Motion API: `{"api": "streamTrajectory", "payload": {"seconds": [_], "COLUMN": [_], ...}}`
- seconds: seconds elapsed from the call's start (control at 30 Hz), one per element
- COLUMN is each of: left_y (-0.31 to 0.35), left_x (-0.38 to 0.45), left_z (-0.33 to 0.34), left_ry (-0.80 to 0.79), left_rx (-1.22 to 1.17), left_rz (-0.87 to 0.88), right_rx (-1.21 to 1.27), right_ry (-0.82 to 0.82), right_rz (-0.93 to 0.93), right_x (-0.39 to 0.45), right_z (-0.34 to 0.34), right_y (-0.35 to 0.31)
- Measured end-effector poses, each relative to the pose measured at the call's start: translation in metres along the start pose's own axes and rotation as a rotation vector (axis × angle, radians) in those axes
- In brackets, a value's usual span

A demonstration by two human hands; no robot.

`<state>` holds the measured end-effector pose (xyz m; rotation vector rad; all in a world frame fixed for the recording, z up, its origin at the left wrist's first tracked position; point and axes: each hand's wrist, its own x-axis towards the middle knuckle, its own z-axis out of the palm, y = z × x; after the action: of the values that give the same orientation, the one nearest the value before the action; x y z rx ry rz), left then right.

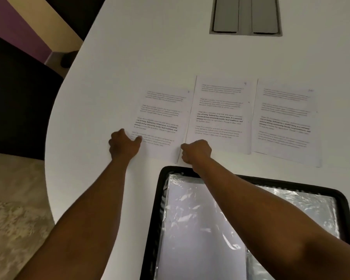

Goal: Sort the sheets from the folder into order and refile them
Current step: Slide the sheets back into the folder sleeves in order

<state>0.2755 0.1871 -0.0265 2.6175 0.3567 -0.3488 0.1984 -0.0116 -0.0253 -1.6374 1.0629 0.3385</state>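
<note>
Three printed sheets (218,114) abreast; text blurred. Left hand (124,145) pinching leftmost sheet (162,122); right hand (196,151) curled, grip unclear.

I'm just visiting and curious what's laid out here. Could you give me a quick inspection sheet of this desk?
Surface: white table, curved left edge.
Job's things: three printed sheets in a row, left sheet, middle sheet, right sheet; open black folder with plastic sleeves, nearer the person.
Clutter: nothing seen.
Hands: left hand on left sheet's corner; right hand at middle sheet's near corner, fingers curled.
Cables: nothing seen; closed grey hatch.
Surroundings: dark chair, carpet.
</note>
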Motion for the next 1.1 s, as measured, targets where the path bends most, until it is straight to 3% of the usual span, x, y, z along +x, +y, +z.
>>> {"api": "streamTrajectory", "payload": {"seconds": [0.2, 0.33, 0.5, 0.7, 0.87, 1.1], "left_y": [0.007, 0.003, -0.006, -0.006, 0.004, 0.036], "left_x": [0.021, 0.025, 0.005, -0.03, -0.085, -0.181], "left_z": [0.001, -0.003, -0.012, -0.033, -0.048, -0.027], "left_ry": [0.013, 0.038, 0.017, -0.043, -0.302, -0.358], "left_rx": [0.088, -0.007, -0.218, -0.536, -0.928, -0.937], "left_rz": [-0.107, -0.149, -0.159, -0.153, -0.153, -0.043], "right_rx": [-0.018, -0.196, -0.039, 0.091, -0.002, 0.145], "right_ry": [-0.049, -0.064, -0.133, -0.242, -0.263, -0.36], "right_rz": [-0.037, -0.209, -0.242, -0.316, -0.459, -0.366], "right_x": [0.009, 0.008, -0.011, -0.048, -0.086, -0.132], "right_z": [0.024, 0.029, 0.018, -0.035, -0.099, -0.184], "right_y": [-0.003, -0.007, -0.012, -0.001, 0.032, 0.097]}}
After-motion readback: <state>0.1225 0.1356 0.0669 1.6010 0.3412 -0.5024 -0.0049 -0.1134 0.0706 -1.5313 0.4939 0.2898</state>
